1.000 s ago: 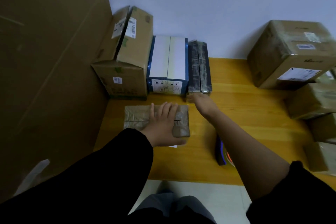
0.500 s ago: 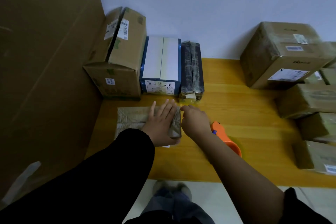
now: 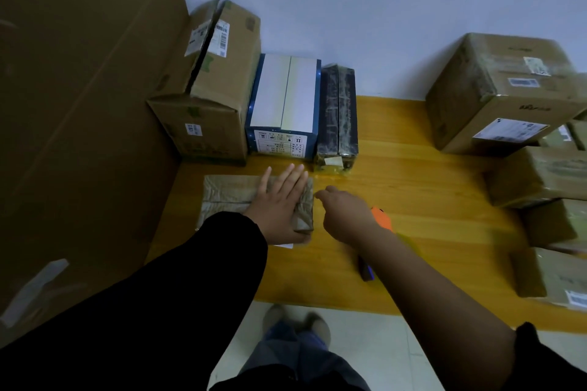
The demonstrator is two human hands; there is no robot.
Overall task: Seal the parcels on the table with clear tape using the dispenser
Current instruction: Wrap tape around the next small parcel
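A flat brown parcel wrapped in glossy tape lies at the left of the wooden table. My left hand presses flat on its right half, fingers spread. My right hand hovers at the parcel's right edge with its fingers curled together; I see nothing held in it. The orange tape dispenser lies on the table just behind my right wrist. My forearm hides most of it, and its dark blue end shows below the arm.
Behind the parcel stand an open-topped cardboard box, a blue and white box and a black wrapped parcel. A big taped box and several smaller parcels fill the right side. A tall cardboard sheet walls off the left.
My right hand has drawn back from the black parcel to the flat parcel's right edge. The left hand has stayed pressed on the flat parcel.
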